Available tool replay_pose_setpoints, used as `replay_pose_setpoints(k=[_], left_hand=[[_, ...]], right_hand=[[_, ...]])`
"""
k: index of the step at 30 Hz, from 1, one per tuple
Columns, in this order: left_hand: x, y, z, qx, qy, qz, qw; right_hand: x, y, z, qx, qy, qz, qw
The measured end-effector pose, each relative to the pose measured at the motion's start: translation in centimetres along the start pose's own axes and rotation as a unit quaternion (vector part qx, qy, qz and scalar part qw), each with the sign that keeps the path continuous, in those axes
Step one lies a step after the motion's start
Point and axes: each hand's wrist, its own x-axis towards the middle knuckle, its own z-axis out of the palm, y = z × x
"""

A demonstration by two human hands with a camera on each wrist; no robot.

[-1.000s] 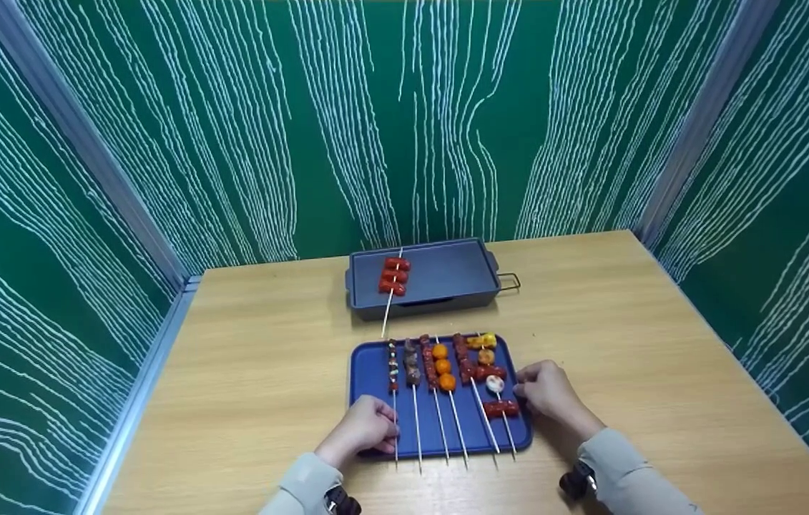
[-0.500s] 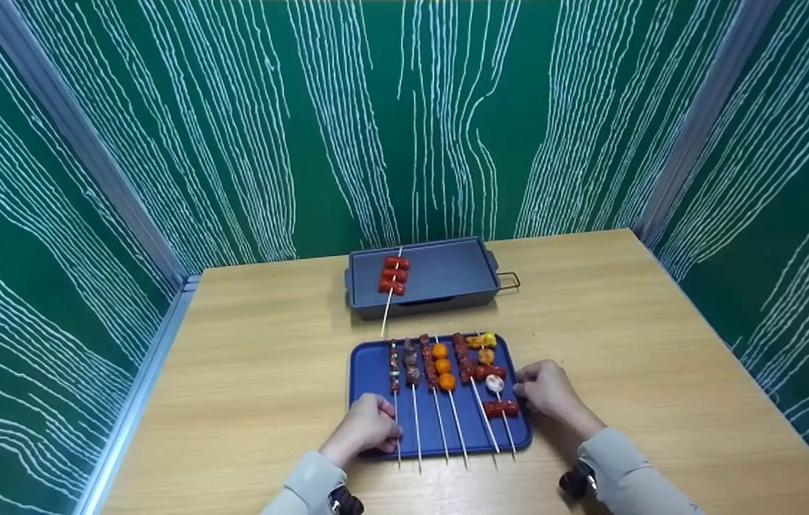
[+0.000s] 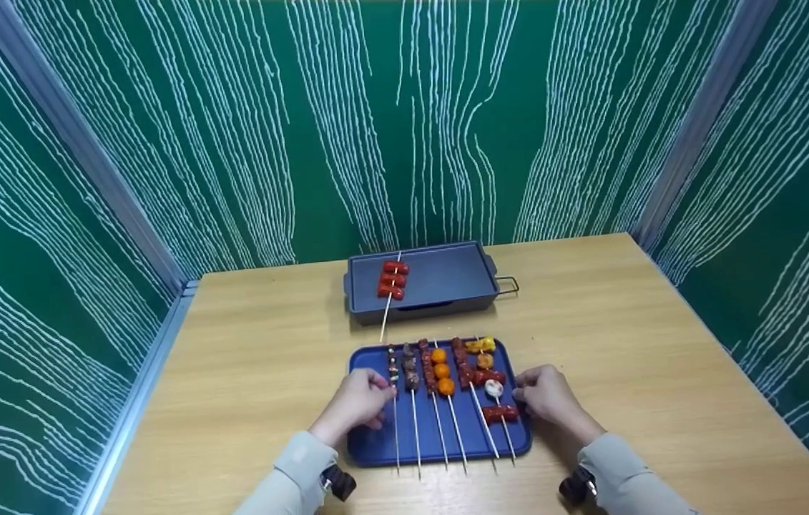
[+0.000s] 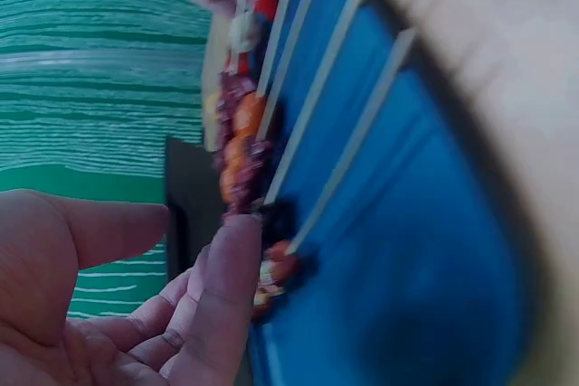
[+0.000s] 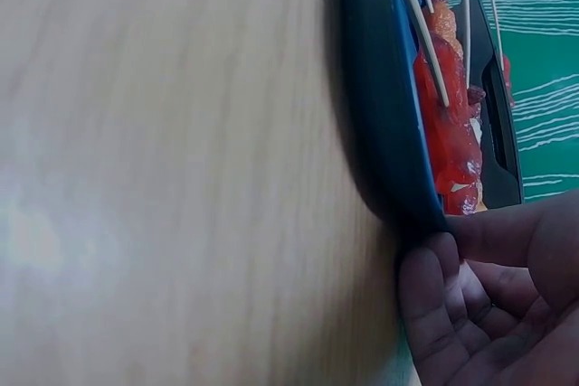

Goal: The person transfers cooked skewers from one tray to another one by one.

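Observation:
A blue tray on the table bears several skewers side by side. My left hand is over the tray's left side, beside the leftmost skewer of small mixed pieces. In the left wrist view the thumb and fingers are spread apart, with nothing gripped between them. At the tray's right edge, my right hand pinches the rim between thumb and fingers. Nearest to that hand lies a skewer with red sausage pieces and a white round slice. Orange balls fill a skewer in the middle.
Behind the tray stands a dark grey grill with a wire handle at its right. A skewer of red sausages lies on its left part, the stick overhanging the front. Green patterned walls enclose the wooden table.
My left hand has moved up from the lower stick of the leftmost skewer toward its food, and its fingers are off the stick. The right hand stays at the tray's edge.

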Motion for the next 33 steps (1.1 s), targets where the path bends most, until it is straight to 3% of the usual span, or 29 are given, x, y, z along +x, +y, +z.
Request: replay_pose_setpoints(k=[10,20,27,33], left_hand=[[1.9,4.1,-2.3,0.034,0.032,0.03,0.9984],[3.8,7.9,-3.7,0.074,0.064,0.048,0.9941],[5.6,8.2,-4.2,0.042,0.069,0.062,0.9948],[7.0,8.0,-4.3,0.048,0.074,0.045,0.9951]], right_hand=[[-0.3,0.0,0.2,0.009,0.006,0.003,0.9999],[-0.2,-0.1,0.3,0.016,0.008,-0.018,0.9997],[-0.1,0.0,0.2,0.01,0.012,-0.017,0.9997],[-0.1,0.1,0.2,0.011,0.007,-0.008,0.9999]])
